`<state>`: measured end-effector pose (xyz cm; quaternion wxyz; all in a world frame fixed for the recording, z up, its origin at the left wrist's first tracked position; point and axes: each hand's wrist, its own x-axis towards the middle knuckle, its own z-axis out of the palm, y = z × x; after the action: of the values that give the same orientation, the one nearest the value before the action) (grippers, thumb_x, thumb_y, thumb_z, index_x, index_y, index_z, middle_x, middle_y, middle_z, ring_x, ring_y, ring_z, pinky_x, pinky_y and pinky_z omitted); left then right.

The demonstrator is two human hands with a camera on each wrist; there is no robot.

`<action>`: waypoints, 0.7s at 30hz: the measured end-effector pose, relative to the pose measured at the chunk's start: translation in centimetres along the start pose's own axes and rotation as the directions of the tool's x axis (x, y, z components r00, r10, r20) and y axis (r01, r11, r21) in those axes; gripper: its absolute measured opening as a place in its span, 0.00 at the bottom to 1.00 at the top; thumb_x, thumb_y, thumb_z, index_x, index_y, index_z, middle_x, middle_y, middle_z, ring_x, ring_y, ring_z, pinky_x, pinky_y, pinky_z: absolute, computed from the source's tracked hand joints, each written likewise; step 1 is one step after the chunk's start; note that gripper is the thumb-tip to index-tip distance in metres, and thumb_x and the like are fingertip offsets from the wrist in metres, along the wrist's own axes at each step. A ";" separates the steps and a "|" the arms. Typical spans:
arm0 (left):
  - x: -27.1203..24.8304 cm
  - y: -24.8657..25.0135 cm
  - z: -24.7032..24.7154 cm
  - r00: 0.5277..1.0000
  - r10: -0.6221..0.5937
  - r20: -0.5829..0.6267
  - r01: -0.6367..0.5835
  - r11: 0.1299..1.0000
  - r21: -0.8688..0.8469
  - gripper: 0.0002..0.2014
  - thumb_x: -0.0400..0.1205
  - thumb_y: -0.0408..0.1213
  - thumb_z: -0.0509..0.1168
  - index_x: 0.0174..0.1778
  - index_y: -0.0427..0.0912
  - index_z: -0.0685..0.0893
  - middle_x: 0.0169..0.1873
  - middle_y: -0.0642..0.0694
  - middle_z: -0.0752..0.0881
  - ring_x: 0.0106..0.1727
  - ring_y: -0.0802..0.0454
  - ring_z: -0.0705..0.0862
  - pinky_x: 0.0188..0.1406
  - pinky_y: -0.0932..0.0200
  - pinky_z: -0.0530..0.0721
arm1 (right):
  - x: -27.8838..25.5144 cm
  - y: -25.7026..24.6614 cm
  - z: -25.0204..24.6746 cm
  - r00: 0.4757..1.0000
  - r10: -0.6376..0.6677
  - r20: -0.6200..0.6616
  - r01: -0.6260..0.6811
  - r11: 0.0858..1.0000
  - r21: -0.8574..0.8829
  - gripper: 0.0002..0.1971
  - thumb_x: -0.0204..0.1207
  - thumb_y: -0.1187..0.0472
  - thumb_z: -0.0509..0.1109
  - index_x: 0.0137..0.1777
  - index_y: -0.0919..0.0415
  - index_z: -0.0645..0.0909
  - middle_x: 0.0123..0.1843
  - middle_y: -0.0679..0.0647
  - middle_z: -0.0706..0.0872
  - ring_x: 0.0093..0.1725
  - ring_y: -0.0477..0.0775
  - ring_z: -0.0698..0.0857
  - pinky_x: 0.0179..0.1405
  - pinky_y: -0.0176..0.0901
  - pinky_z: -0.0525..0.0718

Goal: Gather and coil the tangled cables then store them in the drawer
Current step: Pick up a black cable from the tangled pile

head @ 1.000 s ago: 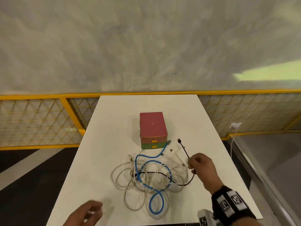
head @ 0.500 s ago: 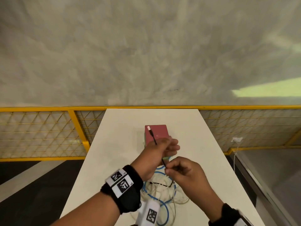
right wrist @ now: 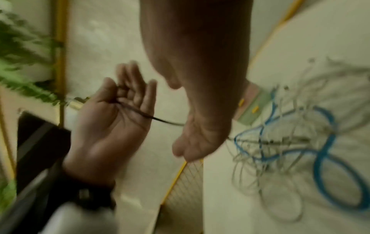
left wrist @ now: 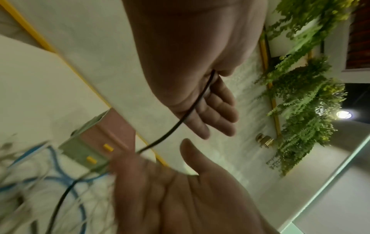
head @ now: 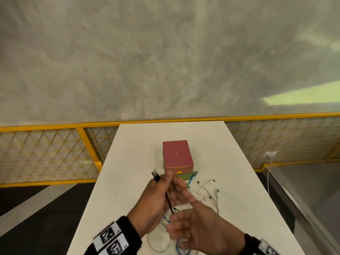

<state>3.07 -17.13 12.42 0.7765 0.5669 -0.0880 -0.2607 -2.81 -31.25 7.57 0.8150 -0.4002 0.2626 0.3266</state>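
Head view. Two hands are raised over a white worktop (head: 128,162). The left hand (head: 156,201) pinches one black cable (head: 167,198) between thumb and fingers, its plug end projecting up and to the left above the grip. The cable runs down across the palm toward the right hand (head: 200,227), which is blurred; whether its grip closes on anything cannot be told here. One drawer unit (head: 177,155) stands just beyond the hands, with a pink top, a green lower tier and two yellow handles, both drawers closed. One blue cable (head: 191,179) and several white cables (head: 207,188) lie tangled on the worktop beneath and to the right of the hands; at least five white plug ends are countable. A yellow mesh fence (head: 46,153) borders the worktop.

Left wrist view. The black cable (left wrist: 192,109) emerges from the fold between thumb and palm of the left hand (left wrist: 196,66), whose four fingers (left wrist: 218,114) lie extended. The right hand (left wrist: 180,190) lies palm-up with straight fingers, grip released. The drawer unit (left wrist: 94,142) shows two handles.

Right wrist view (blurred). The left hand (right wrist: 112,120) holds the black cable (right wrist: 140,112), which passes behind the right hand (right wrist: 200,110) into the tangle; one blue cable (right wrist: 324,158) forms two loops among the white cables (right wrist: 280,197).
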 end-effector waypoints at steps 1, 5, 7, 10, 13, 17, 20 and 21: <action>-0.5 -1.2 -0.7 0.996 -0.082 0.028 0.082 0.997 0.001 0.25 0.80 0.52 0.57 0.34 0.33 0.86 0.26 0.32 0.87 0.30 0.38 0.90 0.36 0.51 0.89 | 0.4 -0.3 0.0 0.999 -0.039 0.033 0.032 0.982 0.187 0.34 0.77 0.34 0.59 0.49 0.69 0.86 0.49 0.64 0.85 0.38 0.61 0.89 0.37 0.48 0.87; -3.7 -4.4 -4.2 0.898 -0.438 0.053 0.433 0.897 0.087 0.27 0.85 0.48 0.59 0.24 0.33 0.83 0.16 0.39 0.82 0.16 0.49 0.81 0.22 0.63 0.80 | 0.7 -3.3 -0.7 0.950 -0.265 -0.166 0.310 0.871 0.382 0.11 0.76 0.54 0.66 0.43 0.62 0.82 0.39 0.59 0.88 0.35 0.57 0.88 0.45 0.52 0.84; -5.0 -5.4 -6.1 0.857 -0.515 -0.015 0.506 0.835 0.218 0.25 0.80 0.52 0.68 0.23 0.37 0.84 0.17 0.47 0.84 0.19 0.57 0.82 0.24 0.66 0.78 | 0.3 -5.4 -1.9 0.919 -0.326 -0.223 0.389 0.844 0.368 0.09 0.80 0.60 0.64 0.41 0.61 0.81 0.36 0.56 0.87 0.30 0.53 0.87 0.43 0.51 0.83; -6.1 -7.0 -8.2 0.866 -0.449 -0.218 0.499 0.799 0.335 0.21 0.79 0.41 0.73 0.23 0.34 0.82 0.14 0.49 0.84 0.16 0.62 0.82 0.20 0.73 0.76 | -0.1 -7.0 -3.2 0.898 -0.339 -0.280 0.417 0.859 0.298 0.09 0.84 0.62 0.62 0.43 0.59 0.81 0.35 0.56 0.89 0.28 0.52 0.88 0.40 0.50 0.84; -5.6 -6.1 -9.0 0.872 -0.332 -0.359 0.463 0.796 0.389 0.20 0.76 0.42 0.75 0.22 0.33 0.84 0.20 0.40 0.85 0.24 0.54 0.86 0.24 0.73 0.77 | 0.2 -4.9 -2.7 0.910 -0.337 -0.243 0.378 0.914 0.149 0.09 0.86 0.63 0.58 0.51 0.61 0.80 0.41 0.62 0.92 0.35 0.57 0.91 0.42 0.50 0.83; -4.2 -4.2 -6.0 0.965 -0.227 -0.131 0.262 0.834 0.485 0.19 0.88 0.42 0.57 0.40 0.34 0.85 0.27 0.40 0.85 0.29 0.48 0.84 0.28 0.61 0.79 | 0.8 -0.6 -0.1 0.969 -0.228 -0.098 0.228 0.974 -0.008 0.09 0.83 0.62 0.62 0.50 0.63 0.84 0.48 0.65 0.89 0.45 0.62 0.89 0.43 0.52 0.82; -2.2 -4.8 -3.2 0.989 -0.138 -0.057 0.144 0.780 0.609 0.14 0.87 0.48 0.59 0.43 0.49 0.88 0.26 0.47 0.88 0.29 0.54 0.87 0.26 0.62 0.80 | 2.1 0.7 1.3 0.977 -0.190 -0.098 0.181 0.979 -0.089 0.12 0.83 0.61 0.64 0.46 0.65 0.86 0.34 0.63 0.84 0.33 0.59 0.84 0.36 0.47 0.82; -1.5 -5.0 -3.0 0.993 -0.100 -0.067 0.120 0.774 0.622 0.16 0.87 0.46 0.59 0.39 0.48 0.88 0.23 0.48 0.87 0.26 0.55 0.85 0.25 0.63 0.80 | 2.5 0.7 1.4 0.978 -0.188 -0.087 0.178 0.978 -0.109 0.11 0.82 0.60 0.65 0.45 0.66 0.86 0.32 0.62 0.82 0.31 0.58 0.84 0.36 0.47 0.83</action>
<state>1.57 -15.02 7.02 0.5297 0.7999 -0.1243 -0.2533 -1.46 -28.95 6.29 0.8068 -0.4786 0.2467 0.2432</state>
